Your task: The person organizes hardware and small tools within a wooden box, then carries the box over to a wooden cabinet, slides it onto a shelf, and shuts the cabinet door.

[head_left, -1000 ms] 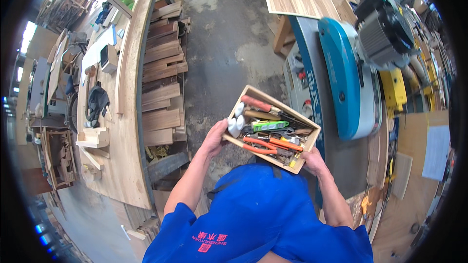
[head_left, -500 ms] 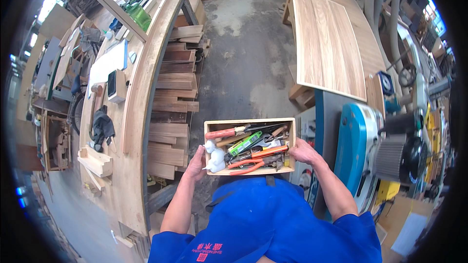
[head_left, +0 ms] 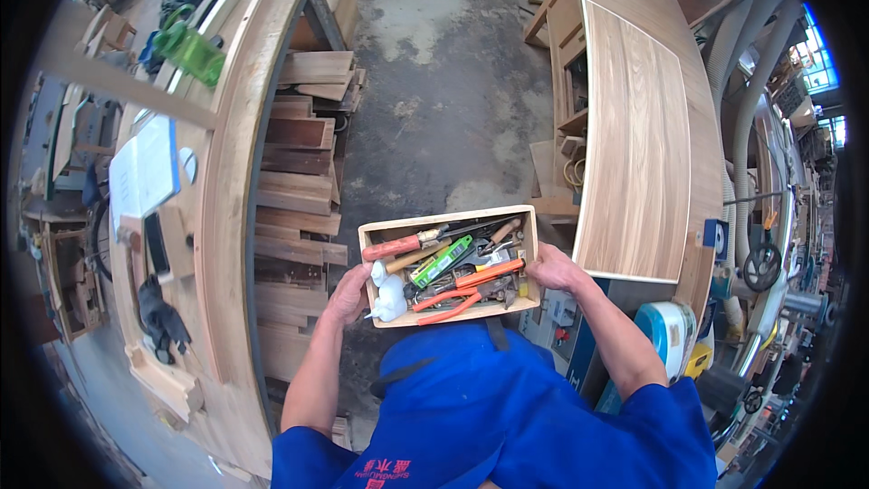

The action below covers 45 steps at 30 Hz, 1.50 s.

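Observation:
An open wooden box [head_left: 453, 217] full of hand tools is held level in front of my waist. My left hand [head_left: 348, 293] grips its left end and my right hand [head_left: 556, 268] its right end, with fingers partly hidden behind the walls. Inside lie a red-handled tool [head_left: 391, 248], a green utility knife [head_left: 443, 260], orange-handled pliers [head_left: 450, 307] and another orange-handled tool [head_left: 490, 273]. A white plastic bottle [head_left: 389, 297] leans in the left corner beside my left hand. Smaller tools underneath are partly covered.
On the left runs a long workbench [head_left: 237, 118] with a green jug [head_left: 188, 52], an open notebook [head_left: 145, 169] and dark gloves [head_left: 161, 315]. Boards [head_left: 294, 190] are stacked beneath it. To the right stand a wooden panel [head_left: 634, 145] on a bench and a blue-white machine [head_left: 665, 333]. Concrete floor [head_left: 434, 118] lies between.
The benches have shifted in view as I moved forward; the machine on the right has slid back. The box has tilted slightly and stays in both hands.

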Available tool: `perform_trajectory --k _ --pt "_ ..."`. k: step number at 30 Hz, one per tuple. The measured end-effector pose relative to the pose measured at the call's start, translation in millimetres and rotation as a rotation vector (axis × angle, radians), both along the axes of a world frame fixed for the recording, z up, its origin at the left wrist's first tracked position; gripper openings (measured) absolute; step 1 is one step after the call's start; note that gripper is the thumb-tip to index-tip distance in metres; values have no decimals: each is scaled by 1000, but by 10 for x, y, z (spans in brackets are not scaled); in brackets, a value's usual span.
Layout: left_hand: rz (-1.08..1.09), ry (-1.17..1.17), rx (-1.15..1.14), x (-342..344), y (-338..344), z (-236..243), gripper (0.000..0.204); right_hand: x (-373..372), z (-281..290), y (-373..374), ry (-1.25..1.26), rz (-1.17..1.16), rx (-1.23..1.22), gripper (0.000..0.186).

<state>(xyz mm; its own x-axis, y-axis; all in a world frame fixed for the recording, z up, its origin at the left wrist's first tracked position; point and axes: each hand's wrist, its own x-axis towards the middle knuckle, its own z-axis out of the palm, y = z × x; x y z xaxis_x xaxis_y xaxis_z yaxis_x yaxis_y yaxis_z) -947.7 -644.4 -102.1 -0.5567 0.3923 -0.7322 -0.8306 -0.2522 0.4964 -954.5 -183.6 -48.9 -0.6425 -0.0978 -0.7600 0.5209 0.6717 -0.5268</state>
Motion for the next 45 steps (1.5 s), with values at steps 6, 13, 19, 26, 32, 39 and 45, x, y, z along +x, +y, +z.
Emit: perform_trajectory --k 6,13,19,26,32,39,45 --pt "-298 -46 -102 -1450 259 78 81 -1167 -68 306 -9 -9 -32 53" --pt "-310 -52 -120 -2685 691 -250 61 -2426 -420 781 -94 51 12 56" --pt "-405 10 -237 -3520 1322 -593 70 -3470 -733 1155 -119 98 19 52" --pt "-572 29 -306 -4034 1582 -1499 70 -4143 -1333 1362 -160 -56 132 47" --pt "-451 -19 -190 -4610 1838 -2009 60 -4776 -1776 1538 -196 -140 182 47" --pt "-353 -70 -223 -4967 1978 -2556 60 -5292 -2405 1696 -457 -378 16 58" --pt "-342 -120 -232 -5212 2070 -2881 64 -5079 -3570 2715 44 -775 864 105"
